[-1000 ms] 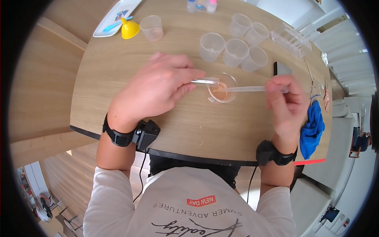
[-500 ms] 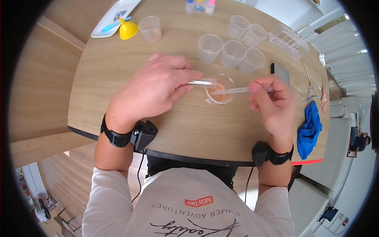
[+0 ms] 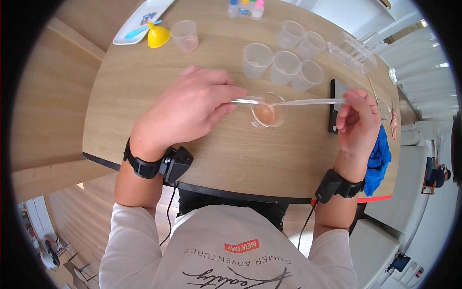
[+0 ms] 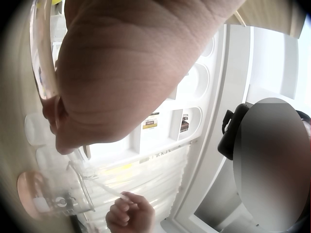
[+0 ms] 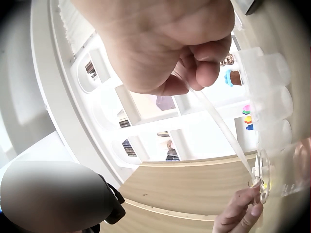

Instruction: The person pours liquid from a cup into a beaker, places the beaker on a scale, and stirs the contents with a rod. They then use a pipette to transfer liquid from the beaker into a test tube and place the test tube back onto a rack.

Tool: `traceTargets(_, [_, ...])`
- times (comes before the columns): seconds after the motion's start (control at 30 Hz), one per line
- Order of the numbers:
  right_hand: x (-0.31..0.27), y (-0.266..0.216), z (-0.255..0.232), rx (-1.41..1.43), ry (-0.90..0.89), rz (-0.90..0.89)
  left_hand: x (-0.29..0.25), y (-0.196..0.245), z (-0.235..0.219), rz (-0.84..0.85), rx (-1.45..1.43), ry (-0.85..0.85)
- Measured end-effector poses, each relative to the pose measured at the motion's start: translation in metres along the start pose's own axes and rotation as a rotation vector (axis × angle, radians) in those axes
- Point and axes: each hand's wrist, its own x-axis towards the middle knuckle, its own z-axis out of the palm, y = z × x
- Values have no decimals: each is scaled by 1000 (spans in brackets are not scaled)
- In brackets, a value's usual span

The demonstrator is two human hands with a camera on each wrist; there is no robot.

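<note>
My left hand (image 3: 195,101) grips a clear test tube (image 3: 248,101), tilted nearly level, with its mouth over the beaker. The small glass beaker (image 3: 268,118) stands on the table and holds a shallow pinkish-orange liquid. In my right hand (image 3: 358,115) a translucent plastic dropper (image 3: 308,101) is pinched between thumb and fingers. Its narrow tip points left and meets the tube's mouth above the beaker rim. From the right wrist view, the dropper (image 5: 221,126) slants down to the tube's opening beside the left fingers. Right-hand fingers partly hide the dropper's bulb.
Several plastic cups (image 3: 285,67) stand beyond the beaker. Another cup (image 3: 185,36) with pinkish liquid is beside a yellow funnel (image 3: 158,36) and white tray (image 3: 130,29). A clear rack (image 3: 353,53), a black-edged flat device (image 3: 333,113) and a blue cloth (image 3: 378,164) lie right.
My right hand first moved left with the dropper tip in the beaker, then drew back right and lifted the tip to the tube's mouth. My left hand has stayed nearly still.
</note>
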Motion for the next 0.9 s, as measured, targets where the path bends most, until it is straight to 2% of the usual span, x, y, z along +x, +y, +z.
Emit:
traceTargets(0.57, [-10,2,8,-77,-61,-43,0,-1,1,-7,-8,4])
traceTargets(0.63, [-9,2,1,7,-25,-128,0,-1,1,-8,-9,6])
traceTargets(0.77, [-14,-3,3,-41,34,-220,0,-1,2,-7,-18,8])
traceTargets(0.83, [-22,-2,11,-234,-140,-238,0,-2,2,-8,-21,9])
traceTargets(0.9, [-29,2,24,-310,-179,-245,0,-2,2,-14,-11,1])
